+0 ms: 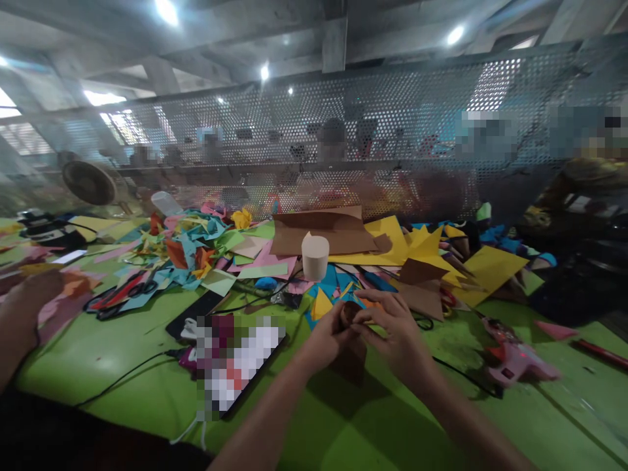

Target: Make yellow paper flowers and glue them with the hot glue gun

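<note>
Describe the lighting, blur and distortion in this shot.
Head view: ceiling lamps flare white and the perforated screen bows with lens distortion. Head view: the left hand and right hand pinching the brown paper roll look soft, the pink glue gun smeared. Head view: their shadow lies soft on the green table.

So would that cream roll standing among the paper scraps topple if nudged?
Probably. The cream roll looks like hollow rolled paper, so likely light and easily crushed. It stands on end among loose paper scraps, so a push would likely tip it, then it might roll.
</note>
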### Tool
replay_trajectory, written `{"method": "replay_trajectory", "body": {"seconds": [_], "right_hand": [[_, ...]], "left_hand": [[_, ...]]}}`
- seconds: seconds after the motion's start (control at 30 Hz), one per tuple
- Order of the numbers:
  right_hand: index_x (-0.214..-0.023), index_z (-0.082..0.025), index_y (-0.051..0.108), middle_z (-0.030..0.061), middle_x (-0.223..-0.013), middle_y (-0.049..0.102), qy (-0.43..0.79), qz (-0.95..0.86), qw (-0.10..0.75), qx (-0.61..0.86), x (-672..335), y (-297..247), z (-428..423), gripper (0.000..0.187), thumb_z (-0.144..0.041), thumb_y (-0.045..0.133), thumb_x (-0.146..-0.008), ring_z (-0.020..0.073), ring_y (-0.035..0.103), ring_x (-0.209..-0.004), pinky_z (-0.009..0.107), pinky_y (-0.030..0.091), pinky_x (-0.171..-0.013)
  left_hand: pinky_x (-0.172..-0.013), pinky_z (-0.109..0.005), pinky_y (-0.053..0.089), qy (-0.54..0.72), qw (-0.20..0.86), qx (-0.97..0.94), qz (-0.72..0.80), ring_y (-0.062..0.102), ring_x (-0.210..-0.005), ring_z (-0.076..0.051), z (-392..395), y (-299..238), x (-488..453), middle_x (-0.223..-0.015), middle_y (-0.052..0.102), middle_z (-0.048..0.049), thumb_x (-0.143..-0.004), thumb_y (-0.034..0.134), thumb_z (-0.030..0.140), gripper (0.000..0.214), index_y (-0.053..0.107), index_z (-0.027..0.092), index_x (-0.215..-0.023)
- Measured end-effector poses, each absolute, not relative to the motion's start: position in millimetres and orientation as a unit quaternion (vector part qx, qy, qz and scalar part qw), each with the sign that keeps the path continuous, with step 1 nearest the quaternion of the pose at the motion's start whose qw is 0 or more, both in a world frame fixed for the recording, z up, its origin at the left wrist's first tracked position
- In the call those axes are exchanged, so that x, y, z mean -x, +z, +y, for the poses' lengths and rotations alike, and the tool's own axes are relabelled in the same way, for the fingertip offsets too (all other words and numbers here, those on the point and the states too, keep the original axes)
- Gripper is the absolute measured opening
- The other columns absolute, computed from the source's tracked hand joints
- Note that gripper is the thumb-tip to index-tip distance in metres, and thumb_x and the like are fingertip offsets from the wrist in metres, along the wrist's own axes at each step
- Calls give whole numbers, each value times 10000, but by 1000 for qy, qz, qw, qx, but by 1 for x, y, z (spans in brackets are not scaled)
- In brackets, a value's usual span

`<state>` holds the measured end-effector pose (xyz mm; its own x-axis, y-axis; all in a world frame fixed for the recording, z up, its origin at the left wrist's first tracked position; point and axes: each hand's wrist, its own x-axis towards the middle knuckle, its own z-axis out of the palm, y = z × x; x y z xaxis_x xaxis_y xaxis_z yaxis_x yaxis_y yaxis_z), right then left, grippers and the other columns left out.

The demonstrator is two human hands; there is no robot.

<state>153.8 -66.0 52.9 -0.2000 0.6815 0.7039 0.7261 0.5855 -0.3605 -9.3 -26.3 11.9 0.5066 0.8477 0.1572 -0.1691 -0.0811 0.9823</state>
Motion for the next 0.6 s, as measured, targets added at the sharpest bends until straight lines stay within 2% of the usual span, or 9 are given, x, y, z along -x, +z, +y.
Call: {"method": "replay_trajectory", "body": {"seconds": [0.1, 0.2, 0.27, 0.37, 0.5, 0.6], "right_hand": [[-864, -255, 688, 71, -1129, 699, -23, -753, 461, 470, -155, 53, -65, 51, -250, 650, -898, 269, 618, -1059, 444, 476, -879], [-970, -267, 695, 71, -1187, 678, -16, -769, 444, 460, -153, 50, -65, 103, -249, 691, -869, 274, 596, -1104, 447, 464, -905], [-930, -262, 692, 67, -1195, 679, -16, -781, 430, 452, -151, 48, -65, 80, -221, 694, -862, 271, 593, -1099, 444, 458, -905], [-838, -242, 673, 70, -1139, 698, -23, -772, 442, 456, -150, 46, -64, 64, -203, 658, -887, 263, 607, -1063, 438, 461, -887], [-934, -248, 696, 77, -1089, 701, -28, -742, 468, 479, -156, 49, -63, 76, -238, 623, -915, 265, 622, -1058, 444, 470, -884], [-1033, -267, 714, 79, -1142, 690, -31, -755, 446, 480, -155, 52, -66, 160, -254, 602, -921, 273, 615, -1088, 456, 474, -897]], "left_hand": [[-872, -272, 449, 419, 579, -637, 290, 554, -937, -187, -25, 9, 11, -971, 618, -27, -852, 669, 335, 270, 582, 191, -1064], [-926, -298, 452, 428, 536, -668, 288, 571, -986, -201, -23, 4, 12, -1069, 629, -50, -862, 621, 256, 354, 527, 202, -1198], [-920, -305, 457, 419, 501, -695, 300, 583, -956, -203, -22, 1, 12, -1040, 639, -50, -840, 612, 207, 403, 514, 200, -1231], [-830, -285, 466, 402, 466, -710, 342, 586, -867, -192, -23, 3, 12, -959, 650, -35, -833, 592, 188, 339, 551, 200, -1169], [-759, -260, 455, 412, 466, -683, 383, 585, -824, -180, -24, 12, 10, -930, 655, -21, -829, 638, 269, 252, 586, 210, -1068], [-808, -280, 475, 429, 490, -654, 385, 614, -884, -203, -25, 15, 10, -978, 673, -29, -772, 691, 269, 318, 593, 225, -1071]]}}
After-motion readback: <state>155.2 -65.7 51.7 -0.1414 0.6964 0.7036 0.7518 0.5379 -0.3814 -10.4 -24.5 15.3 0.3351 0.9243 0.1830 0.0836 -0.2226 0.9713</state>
